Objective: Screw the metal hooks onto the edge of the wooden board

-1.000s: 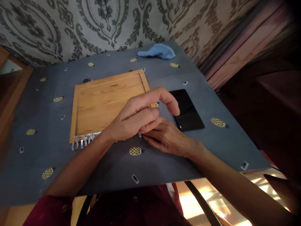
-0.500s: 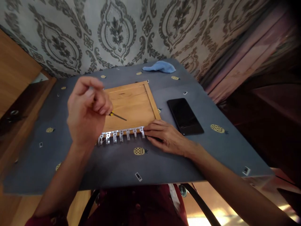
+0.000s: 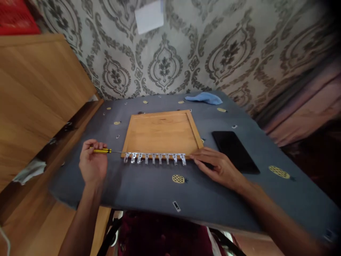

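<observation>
My left hand (image 3: 93,161) is closed around the yellow-and-black handle of a screwdriver (image 3: 102,150). Its thin shaft points right, and the tip is by the left end of a metal hook rail (image 3: 153,155). The rail, with several shiny hooks, lies along the near edge of a framed wooden board (image 3: 161,134). My right hand (image 3: 215,165) rests at the board's near right corner, fingers stretched together beside the rail's right end. Whether those fingertips pinch the board's edge or only press on it is unclear.
A black phone (image 3: 236,151) lies right of the board. A blue cloth (image 3: 205,98) is at the back of the table (image 3: 149,192), near the patterned wall. Wooden furniture (image 3: 39,81) stands close on the left, and a white paper (image 3: 149,17) is on the wall.
My left hand has come down and left, from above the board to beside it, with the screwdriver now level with the rail. My right hand stays at the corner. The view has tilted up.
</observation>
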